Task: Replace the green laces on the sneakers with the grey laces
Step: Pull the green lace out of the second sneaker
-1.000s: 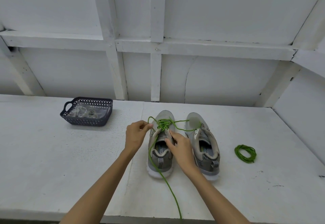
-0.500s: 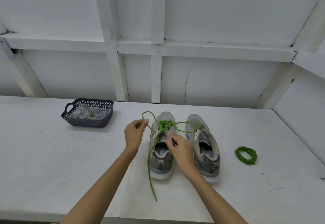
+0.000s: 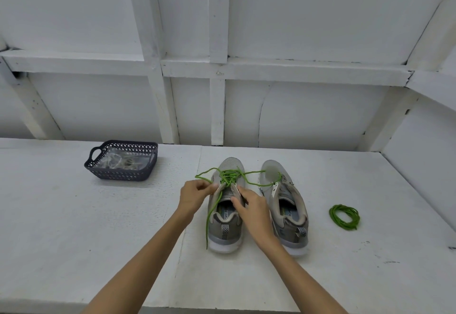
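Here, both sneakers (image 3: 230, 167) lie lengthwise, toes toward the wall (image 3: 308, 116).

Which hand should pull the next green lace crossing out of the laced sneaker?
Left. The left hand pinches the green lace beside the eyelets; the right hand grips the laced sneaker at its upper, steadying it.

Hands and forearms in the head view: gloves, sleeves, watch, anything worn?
Nothing worn. The left hand and right hand are bare, no gloves. The left forearm and right forearm are bare to the frame's bottom edge, no sleeve showing. No watch, band or ring visible.
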A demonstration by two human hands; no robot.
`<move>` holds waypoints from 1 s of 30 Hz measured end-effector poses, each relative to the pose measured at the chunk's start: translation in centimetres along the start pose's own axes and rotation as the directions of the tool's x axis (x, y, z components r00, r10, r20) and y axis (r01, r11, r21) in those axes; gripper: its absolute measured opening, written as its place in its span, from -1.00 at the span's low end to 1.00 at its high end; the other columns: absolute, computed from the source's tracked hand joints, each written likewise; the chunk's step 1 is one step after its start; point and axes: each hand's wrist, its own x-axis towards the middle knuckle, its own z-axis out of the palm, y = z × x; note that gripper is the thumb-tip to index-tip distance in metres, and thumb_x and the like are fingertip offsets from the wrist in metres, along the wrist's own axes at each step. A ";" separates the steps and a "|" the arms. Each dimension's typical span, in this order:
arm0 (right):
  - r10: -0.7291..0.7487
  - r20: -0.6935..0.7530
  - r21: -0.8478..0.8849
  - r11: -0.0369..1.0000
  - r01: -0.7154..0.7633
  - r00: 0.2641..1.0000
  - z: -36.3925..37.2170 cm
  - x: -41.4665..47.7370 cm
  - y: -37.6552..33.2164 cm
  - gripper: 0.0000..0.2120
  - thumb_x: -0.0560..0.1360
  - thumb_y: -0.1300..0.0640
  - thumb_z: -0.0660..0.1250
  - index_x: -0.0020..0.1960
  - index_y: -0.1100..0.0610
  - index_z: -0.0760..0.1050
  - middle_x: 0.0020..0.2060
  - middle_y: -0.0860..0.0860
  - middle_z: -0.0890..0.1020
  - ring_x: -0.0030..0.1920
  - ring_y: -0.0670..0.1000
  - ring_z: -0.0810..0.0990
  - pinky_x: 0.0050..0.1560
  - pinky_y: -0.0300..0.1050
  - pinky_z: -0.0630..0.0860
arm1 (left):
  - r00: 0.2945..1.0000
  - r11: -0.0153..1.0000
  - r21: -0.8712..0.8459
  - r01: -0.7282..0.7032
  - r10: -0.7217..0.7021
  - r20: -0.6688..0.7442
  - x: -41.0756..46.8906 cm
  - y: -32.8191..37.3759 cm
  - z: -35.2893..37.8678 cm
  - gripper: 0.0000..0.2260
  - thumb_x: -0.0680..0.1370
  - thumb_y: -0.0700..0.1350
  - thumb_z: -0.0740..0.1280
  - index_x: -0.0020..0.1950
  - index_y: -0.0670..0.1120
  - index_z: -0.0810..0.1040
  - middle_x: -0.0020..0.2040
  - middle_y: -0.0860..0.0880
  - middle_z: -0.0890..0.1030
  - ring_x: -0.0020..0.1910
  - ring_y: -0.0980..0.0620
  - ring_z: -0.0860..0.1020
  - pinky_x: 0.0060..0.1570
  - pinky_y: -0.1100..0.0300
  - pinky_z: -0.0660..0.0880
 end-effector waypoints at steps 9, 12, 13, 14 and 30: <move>-0.009 -0.011 0.011 1.000 0.009 1.000 0.0 0.0 0.1 -0.62 0.53 0.09 0.38 0.31 0.19 0.53 0.13 0.03 0.66 0.10 0.01 0.61 0.02 -0.24 0.45 | 0.993 0.986 -0.131 0.099 -0.105 -0.044 0.1 0.0 0.1 -0.76 0.47 0.03 0.47 -0.11 -0.16 0.67 -0.17 -0.01 0.65 -0.14 0.09 0.56 -0.03 0.17 0.48; -0.011 -0.008 0.014 1.000 0.011 1.000 0.0 0.0 0.1 -0.63 0.53 0.10 0.38 0.30 0.19 0.54 0.13 0.03 0.66 0.11 0.02 0.61 0.05 -0.18 0.48 | 0.997 0.992 -0.123 0.031 -0.039 -0.064 0.0 -0.1 0.4 -0.84 0.45 -0.09 0.49 -0.18 -0.20 0.66 -0.24 -0.04 0.65 -0.21 0.10 0.56 -0.08 0.21 0.45; -0.013 -0.010 0.012 1.000 0.014 1.000 0.1 0.0 0.1 -0.63 0.53 0.10 0.38 0.30 0.19 0.54 0.13 0.03 0.66 0.11 0.02 0.61 0.04 -0.17 0.48 | 0.984 0.989 -0.149 0.006 -0.032 -0.176 0.1 0.0 0.3 -0.86 0.46 -0.11 0.48 -0.17 -0.18 0.65 -0.23 -0.04 0.64 -0.20 0.08 0.56 -0.07 0.20 0.45; -0.011 -0.010 0.011 1.000 0.011 1.000 0.1 0.0 0.1 -0.63 0.53 0.10 0.39 0.30 0.19 0.54 0.13 0.03 0.66 0.11 0.02 0.61 0.03 -0.18 0.47 | 0.960 0.983 -0.182 -0.009 -0.043 -0.277 0.3 0.2 0.2 -0.88 0.48 -0.11 0.46 -0.14 -0.16 0.64 -0.21 -0.04 0.64 -0.17 0.06 0.56 -0.05 0.18 0.45; 0.057 0.046 0.085 0.994 -0.061 0.997 0.0 0.9 0.8 -0.60 0.49 -0.13 0.36 0.19 0.11 0.62 0.03 -0.01 0.69 0.02 -0.03 0.64 0.07 -0.04 0.57 | 0.928 0.936 -0.340 0.089 -0.202 -0.313 1.3 -0.1 -0.9 -0.88 0.54 -0.06 0.40 -0.10 -0.10 0.59 -0.11 -0.10 0.63 0.01 -0.11 0.60 0.19 -0.05 0.52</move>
